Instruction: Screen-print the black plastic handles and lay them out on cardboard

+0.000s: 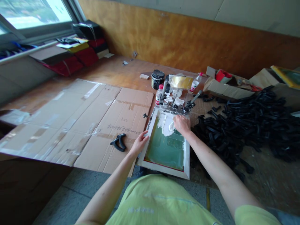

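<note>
A screen printing frame [187, 156] with pale edges and green mesh lies flat in front of me, its far end at a metal clamp [174, 108]. White ink [167, 125] is spread thickly over the far part of the mesh. My left hand [140, 142] holds the frame's left edge, fingers bent against the side. Over the ink's right side my right hand [182, 124] is closed; what it grips is hidden under the fingers. Left of the frame, a black plier-shaped handle piece [119, 142] rests on the flattened cardboard [98, 112].
A large heap of black handle parts [234, 125] lies to the right. Behind the clamp stand a dark ink tub [157, 79] and two red-capped bottles [158, 93], [195, 82]. An open carton [231, 89] is at the back right, red boxes [75, 59] by the window.
</note>
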A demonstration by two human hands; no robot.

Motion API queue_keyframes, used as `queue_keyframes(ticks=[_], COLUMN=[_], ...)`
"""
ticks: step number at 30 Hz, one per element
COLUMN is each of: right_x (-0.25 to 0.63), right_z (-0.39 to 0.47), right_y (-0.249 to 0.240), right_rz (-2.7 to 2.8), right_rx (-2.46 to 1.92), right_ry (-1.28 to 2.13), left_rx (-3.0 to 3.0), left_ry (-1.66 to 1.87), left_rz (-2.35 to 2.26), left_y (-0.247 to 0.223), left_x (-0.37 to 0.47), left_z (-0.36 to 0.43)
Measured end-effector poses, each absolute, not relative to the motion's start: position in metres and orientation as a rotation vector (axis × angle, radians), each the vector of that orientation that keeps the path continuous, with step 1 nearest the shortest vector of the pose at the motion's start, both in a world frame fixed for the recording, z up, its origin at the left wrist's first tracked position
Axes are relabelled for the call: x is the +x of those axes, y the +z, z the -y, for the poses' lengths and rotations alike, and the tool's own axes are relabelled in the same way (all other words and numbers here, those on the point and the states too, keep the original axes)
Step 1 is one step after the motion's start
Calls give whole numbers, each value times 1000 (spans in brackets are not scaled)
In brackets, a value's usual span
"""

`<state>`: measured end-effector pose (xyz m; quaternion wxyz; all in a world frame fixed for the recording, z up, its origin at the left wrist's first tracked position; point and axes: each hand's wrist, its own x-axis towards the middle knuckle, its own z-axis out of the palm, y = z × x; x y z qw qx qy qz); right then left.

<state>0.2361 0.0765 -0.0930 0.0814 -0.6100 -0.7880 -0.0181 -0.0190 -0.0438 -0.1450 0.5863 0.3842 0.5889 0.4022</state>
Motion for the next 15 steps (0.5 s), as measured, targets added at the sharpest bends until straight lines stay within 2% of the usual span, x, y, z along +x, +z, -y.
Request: queue_keyframes(ticks=[9, 12, 15], right_x=[246, 250, 244], right_z=[-25, -34, -39], right_y=[-81, -75, -81], right_rz=[2811, 2774, 2641], right_rx=[-1009, -1044, -1179], right_ry=[236, 285, 176], left_rx=[1008, 991, 960], left_ry=[912, 919, 931], left_rz=[-1434, -1434, -1418], left_y=[-149, -147, -144], left_x=[-22, -20, -19], left_z=[44, 45, 45])
